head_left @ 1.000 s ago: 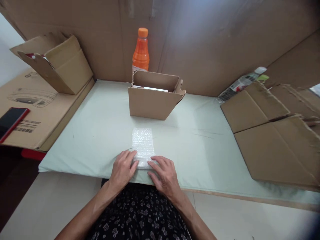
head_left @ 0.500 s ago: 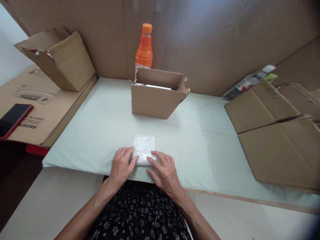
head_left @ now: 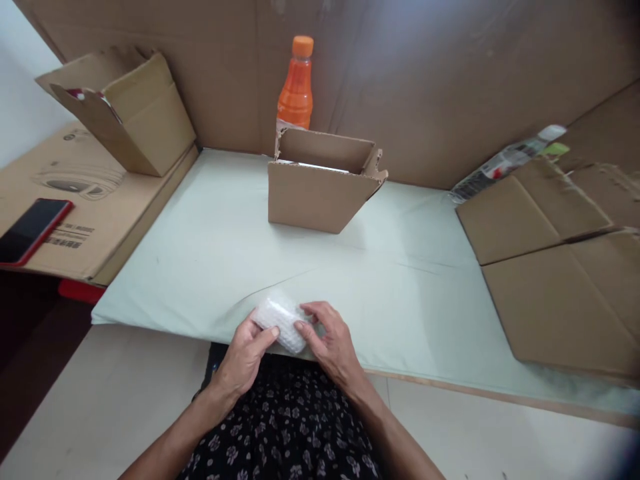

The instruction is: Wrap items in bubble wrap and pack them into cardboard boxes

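A small bundle of bubble wrap [head_left: 281,320], whitish and shiny, is held at the near edge of the table, tilted toward me. My left hand [head_left: 249,347] grips its left side, thumb on top and fingers beneath. On the right side my right hand [head_left: 330,337] closes on it with thumb and fingertips. What lies inside the wrap, if anything, I cannot make out. Beyond the hands stands an open-topped cardboard box [head_left: 315,197] with something white just inside its rim.
An orange drink bottle [head_left: 296,93] stands behind the middle box. At left, a flat carton [head_left: 107,230] bears a phone [head_left: 33,230] and an open box [head_left: 155,120]. More cardboard boxes [head_left: 560,300] and a leaning clear bottle [head_left: 510,163] are at right. A pale green cloth [head_left: 400,293] covers the table.
The bubble wrap lay flat with my hands resting at its sides. Now it is lifted, turned and tilted, and both hands have closed on it. The view has shifted slightly.
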Tool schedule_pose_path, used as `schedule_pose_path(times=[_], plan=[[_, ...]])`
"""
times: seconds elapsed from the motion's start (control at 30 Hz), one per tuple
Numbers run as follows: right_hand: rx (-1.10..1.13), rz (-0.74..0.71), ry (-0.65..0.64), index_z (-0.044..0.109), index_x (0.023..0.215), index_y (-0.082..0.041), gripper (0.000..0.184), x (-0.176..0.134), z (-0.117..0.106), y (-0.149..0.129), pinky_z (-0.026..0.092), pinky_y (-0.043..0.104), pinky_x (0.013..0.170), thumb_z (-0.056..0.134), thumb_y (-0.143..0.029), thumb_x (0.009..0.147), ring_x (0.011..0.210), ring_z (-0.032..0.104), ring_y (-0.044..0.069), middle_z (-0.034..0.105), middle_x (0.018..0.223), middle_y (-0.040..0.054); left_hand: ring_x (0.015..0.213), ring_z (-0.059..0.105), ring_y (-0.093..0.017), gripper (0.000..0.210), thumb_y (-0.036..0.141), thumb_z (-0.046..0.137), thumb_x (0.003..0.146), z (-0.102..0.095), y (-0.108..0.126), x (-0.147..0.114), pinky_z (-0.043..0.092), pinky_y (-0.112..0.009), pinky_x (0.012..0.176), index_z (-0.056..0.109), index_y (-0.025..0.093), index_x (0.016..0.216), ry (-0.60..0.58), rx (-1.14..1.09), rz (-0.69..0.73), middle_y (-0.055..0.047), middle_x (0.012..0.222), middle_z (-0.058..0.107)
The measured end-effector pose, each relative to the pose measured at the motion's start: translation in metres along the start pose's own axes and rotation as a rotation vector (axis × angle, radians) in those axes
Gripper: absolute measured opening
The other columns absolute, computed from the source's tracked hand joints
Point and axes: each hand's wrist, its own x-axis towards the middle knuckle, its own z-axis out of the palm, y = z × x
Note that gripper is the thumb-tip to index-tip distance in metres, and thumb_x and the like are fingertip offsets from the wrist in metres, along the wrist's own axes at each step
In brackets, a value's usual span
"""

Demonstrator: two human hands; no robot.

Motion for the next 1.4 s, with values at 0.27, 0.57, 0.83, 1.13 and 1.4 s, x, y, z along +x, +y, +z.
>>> schedule_pose_path(times=[0.27, 0.57, 0.83, 1.13, 1.4], plan=[[0.328, 0.168, -0.224, 0.063, 0.118, -0.020, 0.037, 0.001, -0.014, -0.002, 0.052, 0.029, 0.077, 0.052, -0.047, 0.095, 0.088, 0.065, 0.019, 0.071, 0.101, 0.0042, 0.100, 0.065, -0.023, 0.037, 0.036, 0.075, 0.079, 0.007, -0.007, 0.005, 0.050, -0.036, 0.089, 0.066, 0.018, 0.110, -0.064, -0.018, -0.037, -0.006, 0.104, 0.073], [0.104, 0.000, -0.021, 0.070, 0.102, -0.021, 0.022, 0.030, -0.059, -0.002, 0.055, 0.027, 0.068, 0.062, -0.039, 0.091, 0.074, 0.066, 0.018, 0.074, 0.090, 0.0037, 0.094, 0.065, -0.022, 0.035, 0.039, 0.068, 0.084, 0.015, 0.018, 0.040, 0.053, -0.034, 0.085, 0.061, 0.018, 0.112, -0.124, 0.337, 0.168, -0.008, 0.100, 0.070], [-0.341, -0.208, 0.312, 0.068, 0.116, -0.021, 0.034, 0.176, -0.203, -0.051, 0.052, 0.032, 0.067, 0.058, -0.044, 0.092, 0.076, 0.066, 0.019, 0.073, 0.097, 0.0051, 0.136, 0.045, -0.031, 0.061, 0.022, 0.061, 0.088, 0.052, 0.140, 0.130, 0.040, -0.053, 0.111, 0.039, 0.027, 0.145, 0.138, 1.264, 1.247, -0.012, 0.146, 0.048], [-1.095, -0.005, -0.372, 0.059, 0.050, -0.019, 0.024, 0.304, -0.188, -0.067, 0.033, 0.026, 0.050, 0.071, -0.018, 0.071, 0.046, 0.052, 0.013, 0.053, 0.045, -0.0012, 0.125, 0.056, -0.030, 0.039, 0.005, 0.052, 0.089, 0.058, 0.148, 0.190, 0.048, -0.049, 0.101, 0.054, 0.022, 0.124, 0.162, 1.398, 1.445, -0.009, 0.113, 0.063], [-0.870, -0.016, -0.521, 0.063, 0.057, -0.019, 0.021, 0.299, -0.195, -0.075, 0.032, 0.024, 0.051, 0.067, -0.020, 0.077, 0.045, 0.050, 0.011, 0.058, 0.050, -0.0034, 0.123, 0.056, -0.028, 0.044, 0.007, 0.055, 0.088, 0.059, 0.148, 0.185, 0.049, -0.047, 0.102, 0.057, 0.026, 0.127, 0.164, 1.315, 1.419, -0.009, 0.124, 0.059]])
